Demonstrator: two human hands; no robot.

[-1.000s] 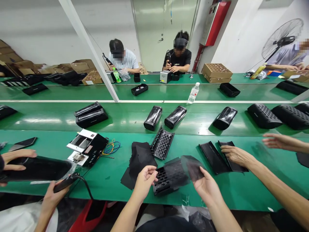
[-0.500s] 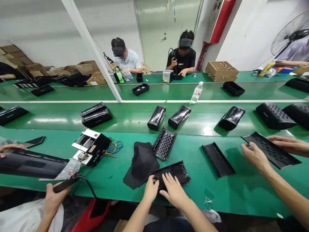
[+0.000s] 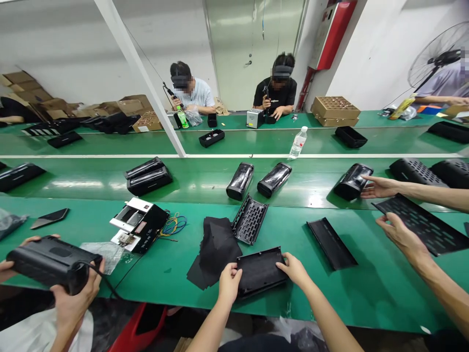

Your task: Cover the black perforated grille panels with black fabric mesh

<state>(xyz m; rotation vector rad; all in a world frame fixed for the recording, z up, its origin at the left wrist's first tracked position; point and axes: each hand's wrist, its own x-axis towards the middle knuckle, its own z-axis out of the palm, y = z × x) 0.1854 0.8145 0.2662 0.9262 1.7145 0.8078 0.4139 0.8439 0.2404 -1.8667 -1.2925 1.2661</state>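
A black plastic shell (image 3: 261,271), lined inside with dark sheet, is held tilted between my two hands near the table's front edge. My left hand (image 3: 230,282) pinches its left end. At its right end, my right hand (image 3: 292,269) grips the upper corner, thumb on the inner side. Left of the shell lies a loose pile of thin black sheets (image 3: 220,249). Behind it rests a second black shell with rows of slots (image 3: 250,220), partly overlapping the sheets.
Another black shell (image 3: 331,243) lies to the right. A black-and-white machine (image 3: 139,222) with coloured wires stands left. Beyond, finished-looking black housings (image 3: 240,181) sit on the green conveyor. Co-workers' hands at left hold a housing (image 3: 54,261); at right, a slotted panel (image 3: 425,225).
My right hand has moved from lying flat inside the shell to gripping its right end. The shell is now raised and tilted. The right co-worker's far hand has reached a housing on the conveyor.
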